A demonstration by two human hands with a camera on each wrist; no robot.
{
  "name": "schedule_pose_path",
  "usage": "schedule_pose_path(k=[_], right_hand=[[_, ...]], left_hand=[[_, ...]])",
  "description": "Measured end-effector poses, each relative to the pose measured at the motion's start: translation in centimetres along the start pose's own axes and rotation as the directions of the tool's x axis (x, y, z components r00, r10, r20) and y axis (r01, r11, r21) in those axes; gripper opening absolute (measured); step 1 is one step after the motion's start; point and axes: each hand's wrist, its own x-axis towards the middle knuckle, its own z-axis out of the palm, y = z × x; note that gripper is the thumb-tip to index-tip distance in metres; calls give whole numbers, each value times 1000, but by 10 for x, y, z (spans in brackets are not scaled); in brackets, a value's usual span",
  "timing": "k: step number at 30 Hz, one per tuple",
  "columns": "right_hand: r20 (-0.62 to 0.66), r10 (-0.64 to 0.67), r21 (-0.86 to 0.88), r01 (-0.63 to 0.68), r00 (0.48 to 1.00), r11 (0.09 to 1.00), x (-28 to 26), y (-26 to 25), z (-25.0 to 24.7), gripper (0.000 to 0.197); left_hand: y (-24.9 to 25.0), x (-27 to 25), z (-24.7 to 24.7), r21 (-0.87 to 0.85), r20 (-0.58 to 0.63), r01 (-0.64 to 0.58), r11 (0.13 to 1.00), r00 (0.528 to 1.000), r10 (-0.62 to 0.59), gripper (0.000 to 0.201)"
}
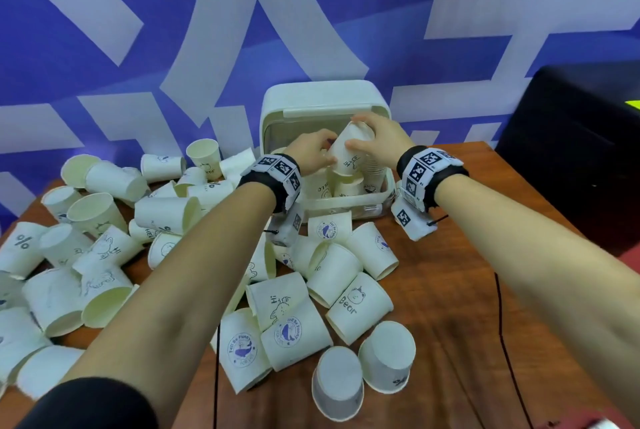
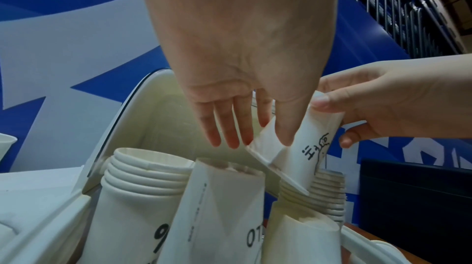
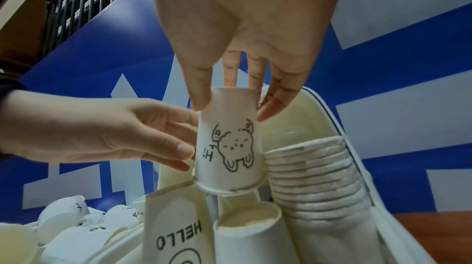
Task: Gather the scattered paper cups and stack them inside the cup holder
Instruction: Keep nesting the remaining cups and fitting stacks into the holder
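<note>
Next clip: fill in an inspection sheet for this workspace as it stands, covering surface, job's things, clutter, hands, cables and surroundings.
Surface: brown wooden table, largely covered on its left and middle.
Job's things: white cup holder at the far edge, lid raised, with upside-down cup stacks inside; bear cup held upside down above them; many loose paper cups scattered on the table.
Clutter: nothing seen beyond the cups.
Hands: right hand pinches the bear cup near its base; left hand steadies its side with its fingertips.
Cables: thin black cables trail over the table.
Surroundings: blue and white banner behind; black box at right.
</note>
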Motion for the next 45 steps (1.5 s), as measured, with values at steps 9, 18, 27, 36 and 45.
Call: schedule_pose_path(k=[9, 18, 27, 36, 45], right_hand=[[-87, -80, 41, 84, 993, 996, 13, -9, 18, 52], [-116, -225, -67, 219, 967, 974, 5, -6, 29, 50], [-113, -272, -216, 243, 956, 946, 7, 2, 52, 48], [19, -206, -186, 206, 978, 961, 19, 6, 64, 30], [180, -132, -295, 181, 975, 938, 27, 6, 70, 43]], left_hand=[[-24, 8, 0, -135, -95, 0, 991, 995, -13, 55], [-29, 10, 7, -188, -145, -21, 982, 989, -7, 57], [-37, 10, 14, -162, -127, -37, 986, 992, 17, 54], [-44, 8, 17, -35, -126, -7, 999, 992, 3, 67], [-59, 16, 21, 273, -89, -58, 960, 992, 85, 51]])
